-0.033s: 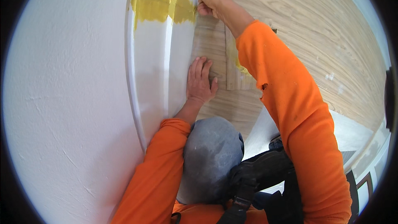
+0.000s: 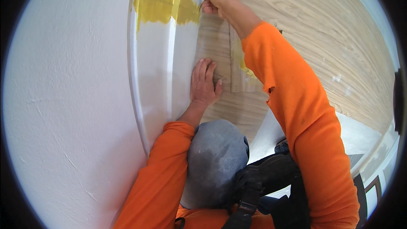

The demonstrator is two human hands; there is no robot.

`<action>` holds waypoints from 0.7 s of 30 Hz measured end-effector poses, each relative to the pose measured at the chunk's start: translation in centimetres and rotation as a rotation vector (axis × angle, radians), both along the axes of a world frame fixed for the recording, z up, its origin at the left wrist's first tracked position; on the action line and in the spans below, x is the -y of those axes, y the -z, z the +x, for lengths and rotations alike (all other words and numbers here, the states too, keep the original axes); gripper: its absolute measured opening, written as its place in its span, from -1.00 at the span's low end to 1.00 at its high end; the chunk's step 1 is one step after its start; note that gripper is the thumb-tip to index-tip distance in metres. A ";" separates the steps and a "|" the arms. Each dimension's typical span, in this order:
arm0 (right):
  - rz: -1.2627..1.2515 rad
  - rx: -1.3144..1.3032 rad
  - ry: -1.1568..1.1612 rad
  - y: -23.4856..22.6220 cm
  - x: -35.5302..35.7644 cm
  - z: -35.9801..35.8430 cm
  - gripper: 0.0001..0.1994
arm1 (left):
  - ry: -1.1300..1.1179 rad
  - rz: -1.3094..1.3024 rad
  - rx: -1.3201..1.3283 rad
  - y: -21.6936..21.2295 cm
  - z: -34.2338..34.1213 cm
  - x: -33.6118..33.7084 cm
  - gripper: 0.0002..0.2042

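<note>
My right hand (image 2: 220, 1) is closed around a small thin tool (image 2: 200, 6), whose tip meets the yellow smeared patch (image 2: 163, 4) on the white baseboard (image 2: 157, 80). What kind of tool it is stays hidden in my fist. My left hand (image 2: 204, 82) lies flat, palm down, on the wood-look floor plank (image 2: 214, 42) right beside the baseboard, holding nothing. Both arms wear orange sleeves; the right sleeve (image 2: 296, 101) has a small hole.
A white textured wall (image 2: 63, 101) fills the left. A loose plank piece (image 2: 243, 82) with a yellow smear lies under my right forearm. My grey-clad knee (image 2: 216, 161) and a black strap (image 2: 254, 186) sit below. Wood-look flooring (image 2: 330, 38) stretches right.
</note>
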State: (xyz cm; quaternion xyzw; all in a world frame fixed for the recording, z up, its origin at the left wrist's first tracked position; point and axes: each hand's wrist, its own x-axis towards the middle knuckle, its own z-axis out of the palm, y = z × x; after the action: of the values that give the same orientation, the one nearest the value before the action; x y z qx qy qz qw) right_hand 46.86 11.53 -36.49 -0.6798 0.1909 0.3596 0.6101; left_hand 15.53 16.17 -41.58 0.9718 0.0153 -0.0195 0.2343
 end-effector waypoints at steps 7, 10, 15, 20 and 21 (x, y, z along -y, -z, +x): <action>-0.093 0.451 -0.049 -4.7 15.3 -3.3 -0.82 | 0.009 -0.009 0.072 0.8 -0.2 -0.4 -0.30; -0.364 0.540 -0.208 -5.1 20.8 -8.8 -0.82 | 0.002 0.024 0.014 0.8 -0.3 -0.2 -0.30; -0.548 0.854 -0.390 -3.8 23.8 -14.7 -0.85 | -0.001 0.026 0.038 0.8 -0.6 -0.2 -0.31; -0.598 1.156 -0.521 -2.4 20.9 -12.1 -0.84 | 0.005 0.046 0.039 0.6 -0.1 -0.1 -0.31; -0.632 1.178 -0.546 -2.0 20.5 -11.5 -0.84 | 0.003 0.042 0.038 0.6 -0.1 0.0 -0.32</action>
State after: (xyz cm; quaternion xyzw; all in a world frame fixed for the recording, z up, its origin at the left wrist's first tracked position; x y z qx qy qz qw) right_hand 35.37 -8.98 -34.52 -0.9282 -0.2515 0.0005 0.2743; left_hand 15.46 16.20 -42.19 0.9768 0.0096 -0.0014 0.2140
